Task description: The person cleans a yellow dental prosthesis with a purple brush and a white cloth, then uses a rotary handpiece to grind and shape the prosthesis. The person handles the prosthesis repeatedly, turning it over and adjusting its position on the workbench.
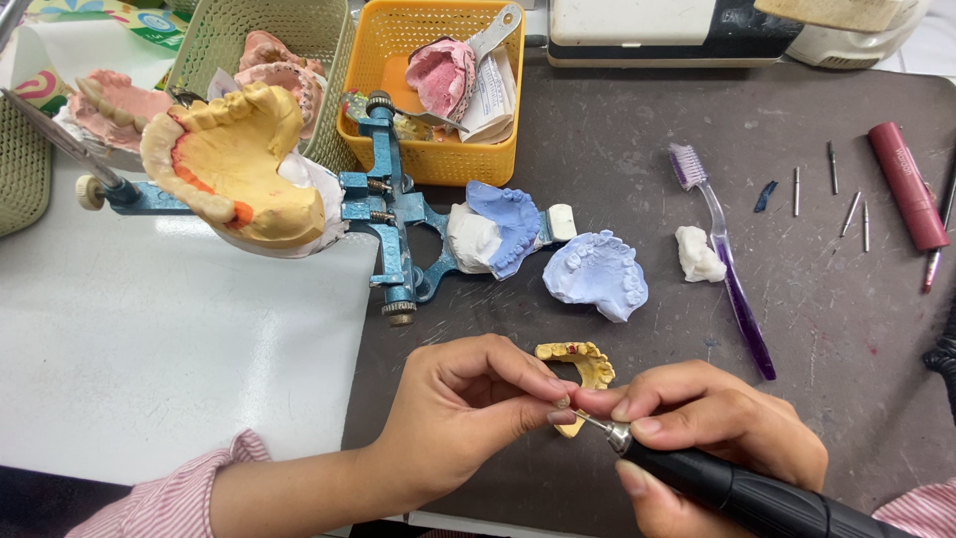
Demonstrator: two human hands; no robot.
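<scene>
My left hand point(468, 408) pinches a small yellow horseshoe-shaped dental cast point(583, 364) between thumb and fingers, low in the middle of the view. My right hand point(717, 418) grips a black rotary handpiece point(737, 493) like a pen; its thin metal bur touches the cast's lower edge beside my left fingertips. Both wrists wear pink striped sleeves. The cast shows small red marks on its top.
A blue metal articulator point(393, 214) with a large yellow jaw model point(234, 164) stands at upper left. Blue casts point(597, 274), a purple toothbrush point(722, 259), a white lump point(697, 254), loose burs point(851, 209), a maroon tube point(906, 184) and a yellow basket point(438, 149) lie on the dark mat.
</scene>
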